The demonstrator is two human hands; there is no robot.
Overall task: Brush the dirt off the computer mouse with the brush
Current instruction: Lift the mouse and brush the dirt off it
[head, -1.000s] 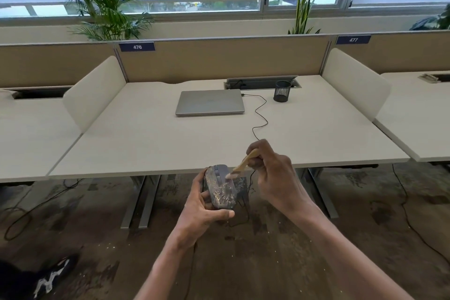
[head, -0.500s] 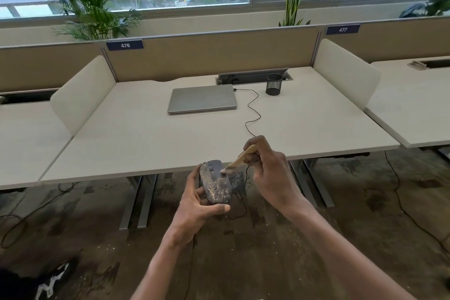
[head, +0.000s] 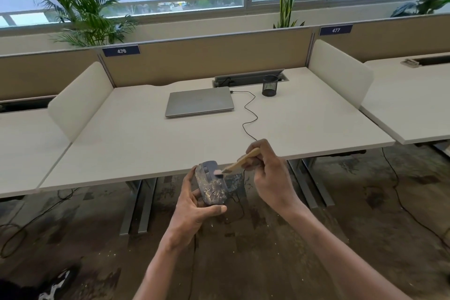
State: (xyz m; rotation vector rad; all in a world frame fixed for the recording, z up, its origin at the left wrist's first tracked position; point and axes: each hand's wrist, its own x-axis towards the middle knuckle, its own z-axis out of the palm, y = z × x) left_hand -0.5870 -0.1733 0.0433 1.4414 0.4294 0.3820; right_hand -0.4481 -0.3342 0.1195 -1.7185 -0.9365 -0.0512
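A grey computer mouse (head: 212,184) speckled with pale dirt is held in the air just in front of the desk edge. My left hand (head: 194,207) grips it from the left and below, thumb across its near end. My right hand (head: 270,173) pinches the wooden handle of a small brush (head: 239,163). The brush's pale bristle tip touches the mouse's upper right side beside the wheel. The mouse's black cable (head: 248,114) runs across the desk to a closed laptop.
A white desk (head: 146,143) holds a closed grey laptop (head: 199,102) and a black mesh pen cup (head: 269,85). White side dividers (head: 80,100) flank the desk. Dirt flecks lie on the dark floor (head: 243,251) below. A shoe (head: 56,285) shows at bottom left.
The brush tip has slid up the mouse from its middle to beside the wheel. Both hands stay in place.
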